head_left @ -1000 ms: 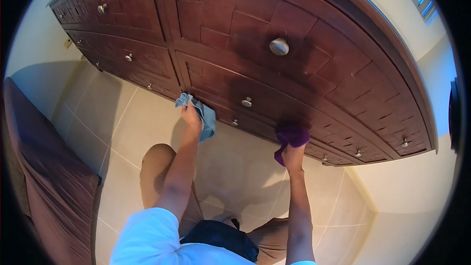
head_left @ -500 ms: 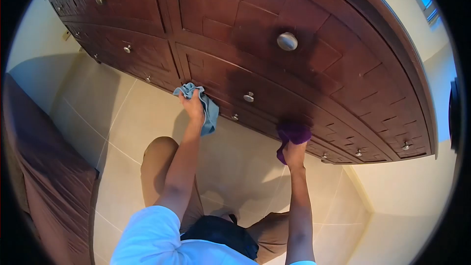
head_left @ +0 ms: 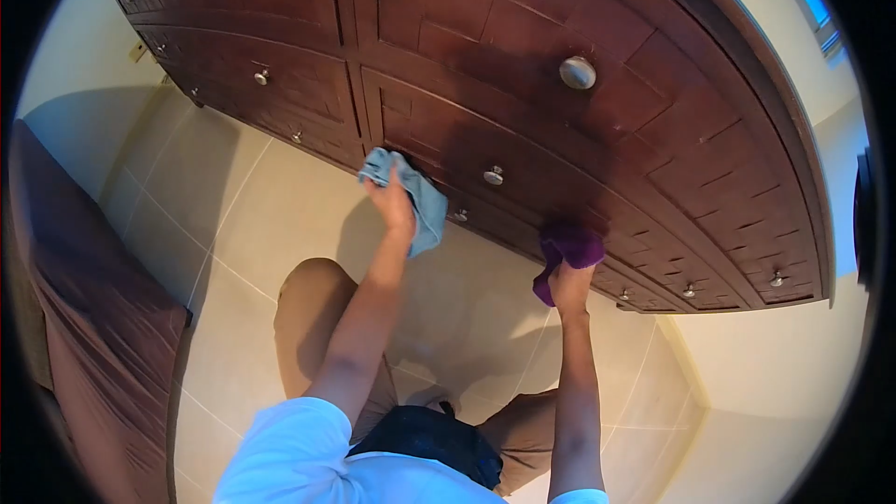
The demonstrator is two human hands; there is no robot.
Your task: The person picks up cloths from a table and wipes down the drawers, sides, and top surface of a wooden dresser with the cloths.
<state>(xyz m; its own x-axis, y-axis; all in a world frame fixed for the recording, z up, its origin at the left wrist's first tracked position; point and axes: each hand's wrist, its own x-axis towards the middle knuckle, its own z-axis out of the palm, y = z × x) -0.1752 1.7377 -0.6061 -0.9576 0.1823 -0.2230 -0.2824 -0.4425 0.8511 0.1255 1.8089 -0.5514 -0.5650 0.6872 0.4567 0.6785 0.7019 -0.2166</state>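
Observation:
A light blue cloth (head_left: 425, 210) is gripped by my left hand (head_left: 396, 205), its upper part bunched over the fingers and the rest hanging down on the right. The cloth is at the lower front of the dark brown wooden dresser (head_left: 448, 131), near the upright post between its drawer columns. My right hand (head_left: 571, 285) holds a purple cloth (head_left: 571, 247) against the dresser's lower drawers, further right. That cloth covers most of the right fingers.
Round metal knobs (head_left: 578, 73) stick out from the drawer fronts. Pale floor tiles (head_left: 252, 224) lie beneath my bent knees (head_left: 313, 317). On the left stands a piece of furniture under a brown cover (head_left: 93, 317). A wall (head_left: 775, 364) closes off the right side.
My left hand has moved slightly right along the dresser, and the blue cloth now hangs more spread out. The right hand with the purple cloth has hardly moved. The view has shifted a little.

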